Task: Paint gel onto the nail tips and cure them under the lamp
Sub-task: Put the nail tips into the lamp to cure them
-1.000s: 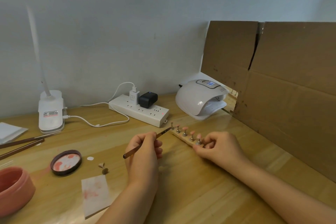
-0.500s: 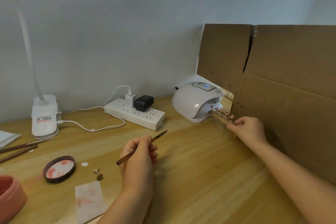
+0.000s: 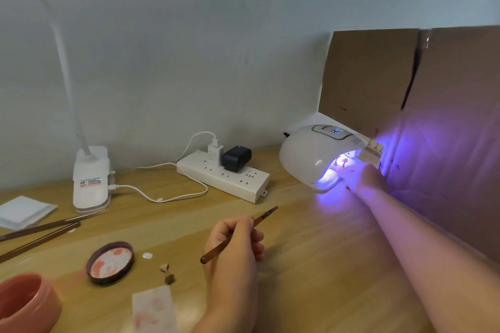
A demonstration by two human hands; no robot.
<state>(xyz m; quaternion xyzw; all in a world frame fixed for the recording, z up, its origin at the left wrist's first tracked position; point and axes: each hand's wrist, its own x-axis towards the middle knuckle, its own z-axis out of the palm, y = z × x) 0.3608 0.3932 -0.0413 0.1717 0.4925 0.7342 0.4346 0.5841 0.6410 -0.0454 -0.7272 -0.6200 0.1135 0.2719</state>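
I read the right hand (image 3: pixel 365 178) at the lit curing lamp (image 3: pixel 319 154) mouth, far right on the table (image 3: pixel 311 251), its grip unreadable, nail tips (image 3: pixel 341 161) inside, while the left hand (image 3: pixel 235 240) holds the brush (image 3: pixel 238 234) nearer.

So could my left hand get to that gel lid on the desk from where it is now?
Probably yes. The gel lid lies open-side up just left of the left hand with only bare desk between, but that hand holds the brush, so its fingers aren't free.
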